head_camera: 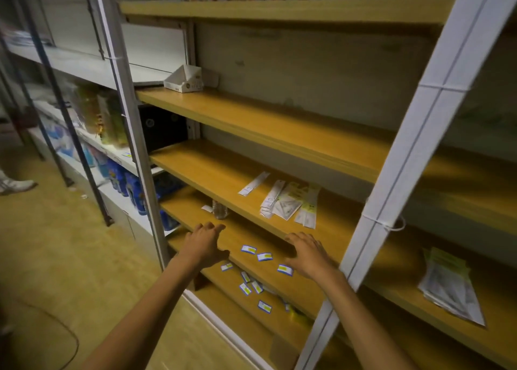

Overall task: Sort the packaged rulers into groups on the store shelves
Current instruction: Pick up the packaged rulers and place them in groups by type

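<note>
Several packaged rulers (pixel 289 203) lie in a loose fan on a wooden shelf (pixel 223 179). One white packaged ruler (pixel 254 183) lies apart to their left. A stack of packaged sets (pixel 450 285) rests on the neighbouring shelf at the right. My left hand (pixel 205 242) hovers with relaxed fingers over the front edge of the shelf below and holds nothing. My right hand (pixel 307 253) reaches toward the ruler shelf's front edge, fingers spread and empty. Both hands are short of the rulers.
Small blue-and-yellow price labels (pixel 264 256) are scattered on the lower shelves. A clear bottle (pixel 219 209) stands under the ruler shelf. An open white carton (pixel 184 79) sits on a higher shelf. White metal uprights (pixel 397 174) frame the bay. A person's shoe (pixel 16 185) is at left.
</note>
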{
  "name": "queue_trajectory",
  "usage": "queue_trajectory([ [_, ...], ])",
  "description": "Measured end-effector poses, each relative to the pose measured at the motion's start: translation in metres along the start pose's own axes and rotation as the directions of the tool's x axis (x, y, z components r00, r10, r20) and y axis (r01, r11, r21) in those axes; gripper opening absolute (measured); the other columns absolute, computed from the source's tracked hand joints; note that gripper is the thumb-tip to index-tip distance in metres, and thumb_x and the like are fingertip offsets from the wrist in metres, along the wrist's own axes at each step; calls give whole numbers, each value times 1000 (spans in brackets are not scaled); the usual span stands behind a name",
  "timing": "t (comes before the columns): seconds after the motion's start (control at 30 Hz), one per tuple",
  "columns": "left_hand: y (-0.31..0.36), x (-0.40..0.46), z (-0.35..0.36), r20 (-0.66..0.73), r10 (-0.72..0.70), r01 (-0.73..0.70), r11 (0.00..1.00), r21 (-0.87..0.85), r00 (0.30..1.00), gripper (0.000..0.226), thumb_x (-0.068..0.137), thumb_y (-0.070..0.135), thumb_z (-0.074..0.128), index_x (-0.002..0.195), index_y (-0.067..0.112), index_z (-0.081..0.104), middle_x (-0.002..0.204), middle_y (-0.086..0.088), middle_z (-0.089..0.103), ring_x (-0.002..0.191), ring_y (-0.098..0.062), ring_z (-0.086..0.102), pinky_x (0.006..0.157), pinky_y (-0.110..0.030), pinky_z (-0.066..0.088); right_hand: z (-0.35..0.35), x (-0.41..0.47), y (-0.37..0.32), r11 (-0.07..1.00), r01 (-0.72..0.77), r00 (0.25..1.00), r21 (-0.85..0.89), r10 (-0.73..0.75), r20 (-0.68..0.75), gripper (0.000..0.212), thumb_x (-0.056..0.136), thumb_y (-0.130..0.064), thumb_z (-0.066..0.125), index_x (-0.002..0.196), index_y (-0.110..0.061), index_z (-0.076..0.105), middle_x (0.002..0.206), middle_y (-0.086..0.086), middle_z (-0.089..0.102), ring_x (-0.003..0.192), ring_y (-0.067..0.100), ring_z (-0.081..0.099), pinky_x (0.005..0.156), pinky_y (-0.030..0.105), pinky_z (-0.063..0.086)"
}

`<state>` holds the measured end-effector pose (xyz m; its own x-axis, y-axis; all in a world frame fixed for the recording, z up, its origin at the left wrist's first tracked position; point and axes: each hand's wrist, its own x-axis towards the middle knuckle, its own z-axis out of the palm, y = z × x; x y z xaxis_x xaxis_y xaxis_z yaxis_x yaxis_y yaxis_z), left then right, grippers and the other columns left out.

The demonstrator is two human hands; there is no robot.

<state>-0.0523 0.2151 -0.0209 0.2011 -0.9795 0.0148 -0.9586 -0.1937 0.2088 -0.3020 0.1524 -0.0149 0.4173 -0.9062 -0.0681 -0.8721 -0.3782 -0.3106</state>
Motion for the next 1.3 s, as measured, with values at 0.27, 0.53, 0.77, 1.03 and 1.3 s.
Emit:
queue_trajectory([
  [0.27,-16,110,-7,18,75,-75,997,-5,997,73,81,49,66,144,27,34,139,-3,46,127,-24,42,102,-41,42,-2,94,2,992,-117,993,46,117,-4,58,85,-32,59,139,-29,37,144,-2,39,133,20,35,109,33,30],
  [0.53,-26,196,-7,77,160,-157,987,-42,984,74,83,46,65,146,26,31,141,-5,43,128,-26,39,100,-39,43,-8,167,3,969,-218,973,112,225,-51,62,88,-31,62,142,-23,34,150,1,33,138,20,30,108,27,26],
  [0.77,-43,257,-6,102,292,-291,956,-31,951,70,86,44,63,146,26,31,145,-6,40,131,-27,39,103,-42,42,14,222,-15,920,-340,933,197,356,-51,67,89,-36,59,146,-16,29,151,6,33,139,25,29,111,33,25],
  [1.03,-77,297,4,139,466,-456,884,-102,874,67,86,45,61,144,27,35,142,-2,42,128,-26,41,99,-40,44,33,251,-38,821,-525,806,223,564,-180,59,81,-46,65,127,-12,49,126,11,56,116,29,53,87,33,45],
  [1.3,-93,313,5,93,557,-532,822,-203,825,64,86,41,61,143,27,36,139,-1,46,127,-22,43,94,-36,45,34,249,-31,668,-627,687,401,717,-120,42,76,-34,75,108,-10,61,119,12,65,109,28,61,86,28,49],
])
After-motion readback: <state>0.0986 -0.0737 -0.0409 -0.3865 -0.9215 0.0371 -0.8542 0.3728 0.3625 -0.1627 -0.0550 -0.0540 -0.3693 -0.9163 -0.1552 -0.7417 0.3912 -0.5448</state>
